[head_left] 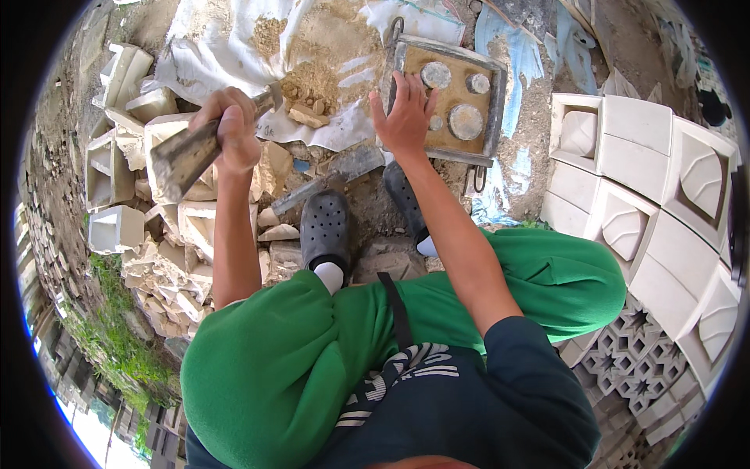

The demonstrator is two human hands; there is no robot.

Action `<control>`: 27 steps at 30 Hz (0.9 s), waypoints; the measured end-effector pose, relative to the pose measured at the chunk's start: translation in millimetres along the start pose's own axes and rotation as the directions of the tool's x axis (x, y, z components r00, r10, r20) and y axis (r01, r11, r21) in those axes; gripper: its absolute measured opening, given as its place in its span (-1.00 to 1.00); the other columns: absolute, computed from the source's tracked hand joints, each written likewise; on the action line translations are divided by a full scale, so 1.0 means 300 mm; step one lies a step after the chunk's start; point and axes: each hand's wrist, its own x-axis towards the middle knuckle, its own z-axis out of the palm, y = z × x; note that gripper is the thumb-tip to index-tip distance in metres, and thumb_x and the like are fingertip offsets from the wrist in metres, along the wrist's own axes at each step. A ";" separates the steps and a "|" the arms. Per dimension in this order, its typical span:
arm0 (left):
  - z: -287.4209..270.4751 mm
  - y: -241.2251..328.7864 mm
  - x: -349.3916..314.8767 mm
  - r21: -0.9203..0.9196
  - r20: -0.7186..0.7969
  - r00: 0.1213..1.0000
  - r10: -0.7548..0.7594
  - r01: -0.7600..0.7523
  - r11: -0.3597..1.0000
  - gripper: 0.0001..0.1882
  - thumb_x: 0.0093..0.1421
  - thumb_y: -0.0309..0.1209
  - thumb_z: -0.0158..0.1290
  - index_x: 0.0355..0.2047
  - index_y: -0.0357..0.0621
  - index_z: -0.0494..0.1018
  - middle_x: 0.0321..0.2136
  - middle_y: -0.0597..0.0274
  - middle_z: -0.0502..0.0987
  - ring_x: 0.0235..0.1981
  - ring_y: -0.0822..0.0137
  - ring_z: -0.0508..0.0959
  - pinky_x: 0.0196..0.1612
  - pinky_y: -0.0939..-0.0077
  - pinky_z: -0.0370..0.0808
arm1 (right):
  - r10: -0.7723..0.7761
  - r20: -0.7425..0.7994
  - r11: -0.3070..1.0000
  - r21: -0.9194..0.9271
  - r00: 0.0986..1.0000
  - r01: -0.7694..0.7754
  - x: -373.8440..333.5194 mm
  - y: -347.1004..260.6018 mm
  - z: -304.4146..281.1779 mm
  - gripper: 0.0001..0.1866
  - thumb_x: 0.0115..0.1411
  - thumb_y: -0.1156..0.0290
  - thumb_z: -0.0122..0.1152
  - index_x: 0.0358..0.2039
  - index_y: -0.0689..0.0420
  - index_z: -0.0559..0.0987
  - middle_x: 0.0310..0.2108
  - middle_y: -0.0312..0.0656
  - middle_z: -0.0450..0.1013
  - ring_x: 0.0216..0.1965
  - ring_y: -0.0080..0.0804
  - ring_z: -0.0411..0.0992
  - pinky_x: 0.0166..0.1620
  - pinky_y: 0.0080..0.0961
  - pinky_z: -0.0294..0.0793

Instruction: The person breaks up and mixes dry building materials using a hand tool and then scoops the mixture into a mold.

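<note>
My left hand (230, 129) is closed around a worn, flat wooden bar (185, 162), raised over broken pieces at the left. The bar's far end (270, 97) sticks out past my fingers; its exact kind is unclear. My right hand (404, 117) lies with fingers spread on the left side of a rectangular metal mould frame (500, 102). Tan, sand-like material (453, 94) fills the frame. Several round grey discs (466, 122) sit in it, one partly beside my fingers. Wire handles (480, 180) stick out at two of the frame's corners.
White sheeting (211, 59) with loose sand (312, 55) lies beyond my hands. Pale broken blocks (176, 273) are heaped at left. Moulded pale blocks (637, 125) stand in rows at right, near patterned vent blocks (637, 356). My dark clogs (326, 227) are between.
</note>
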 end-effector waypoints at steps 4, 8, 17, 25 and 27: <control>-0.050 -0.120 -0.004 0.072 -0.158 0.956 -0.246 0.259 0.963 -0.75 0.12 -0.54 -0.20 -0.68 -0.12 0.10 -0.75 0.40 0.13 -0.72 0.58 0.07 -0.64 0.63 0.04 | 0.004 0.023 1.000 0.008 1.000 -0.004 -0.003 0.008 0.000 -0.41 0.16 0.05 0.06 0.09 0.17 0.29 0.06 -0.02 0.25 0.21 -0.05 0.11 0.27 0.12 -0.24; -0.036 -0.053 0.032 -0.076 -0.196 0.945 -0.261 0.251 0.965 -0.75 0.13 -0.51 -0.18 -0.68 -0.10 0.10 -0.75 0.40 0.13 -0.72 0.58 0.05 -0.63 0.62 0.03 | 0.010 0.035 1.000 -0.002 0.999 -0.010 -0.014 0.023 0.013 -0.40 0.17 0.04 0.06 0.10 0.17 0.28 0.07 -0.01 0.25 0.22 -0.03 0.10 0.28 0.12 -0.26; -0.077 -0.159 -0.014 -0.045 -0.180 0.953 -0.242 0.238 0.970 -0.78 0.13 -0.54 -0.17 -0.64 -0.15 0.12 -0.73 0.42 0.16 -0.71 0.60 0.09 -0.64 0.63 0.03 | 0.000 0.041 1.000 -0.004 0.999 0.000 -0.011 -0.002 0.007 -0.39 0.17 0.00 0.07 0.11 0.13 0.28 0.07 -0.05 0.27 0.23 -0.09 0.11 0.29 0.06 -0.27; -0.061 -0.032 0.041 0.008 -0.098 0.971 -0.217 0.219 0.976 -0.74 0.14 -0.46 -0.15 -0.68 -0.13 0.14 -0.74 0.43 0.15 -0.70 0.60 0.08 -0.64 0.63 0.02 | -0.015 0.020 1.000 -0.020 1.000 0.015 -0.003 0.004 0.005 -0.38 0.17 0.01 0.07 0.12 0.14 0.27 0.09 -0.03 0.25 0.23 -0.07 0.10 0.28 0.09 -0.27; -0.111 -0.138 0.009 -0.039 -0.170 0.945 -0.278 0.276 0.960 -0.75 0.15 -0.47 -0.17 -0.67 -0.13 0.14 -0.74 0.42 0.15 -0.71 0.58 0.09 -0.64 0.62 0.04 | -0.036 0.036 0.999 0.000 0.999 0.036 -0.017 -0.024 -0.004 -0.38 0.16 0.03 0.07 0.12 0.15 0.26 0.09 -0.02 0.24 0.24 -0.05 0.09 0.28 0.12 -0.27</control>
